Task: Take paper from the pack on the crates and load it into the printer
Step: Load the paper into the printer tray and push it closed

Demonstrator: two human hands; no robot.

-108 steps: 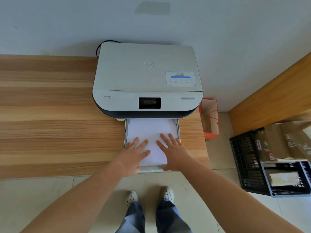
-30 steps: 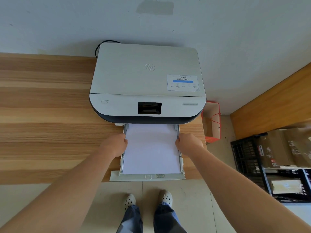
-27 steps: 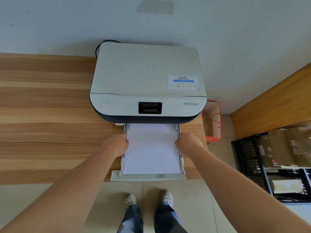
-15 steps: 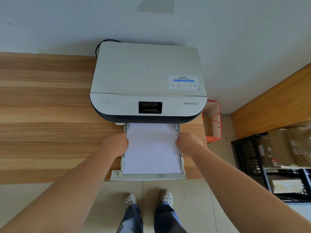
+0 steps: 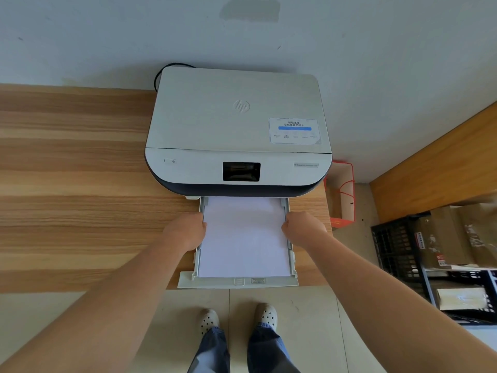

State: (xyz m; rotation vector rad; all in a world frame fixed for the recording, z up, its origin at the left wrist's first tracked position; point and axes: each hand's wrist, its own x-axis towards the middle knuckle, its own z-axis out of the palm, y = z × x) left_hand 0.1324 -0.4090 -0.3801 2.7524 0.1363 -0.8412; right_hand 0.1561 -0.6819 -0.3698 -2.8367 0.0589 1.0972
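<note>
Both hands moved off the paper (image 5: 243, 238) | your left hand (image 5: 185, 231) and right hand (image 5: 302, 228) now clamp the tray (image 5: 238, 283) side rails | slide it into the printer (image 5: 238, 130).

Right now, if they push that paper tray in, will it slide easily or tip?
The tray probably slides straight, since a left hand and right hand grip opposite sides. It overhangs the table edge, so pressing down might flex it. The paper lies flat and looks unlikely to shift.

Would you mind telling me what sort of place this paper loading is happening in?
Probably a small office or a storeroom corner. A desktop printer sits on a long wooden counter against a plain wall, and black plastic crates holding cardboard boxes stand on the tiled floor beside it.
</note>
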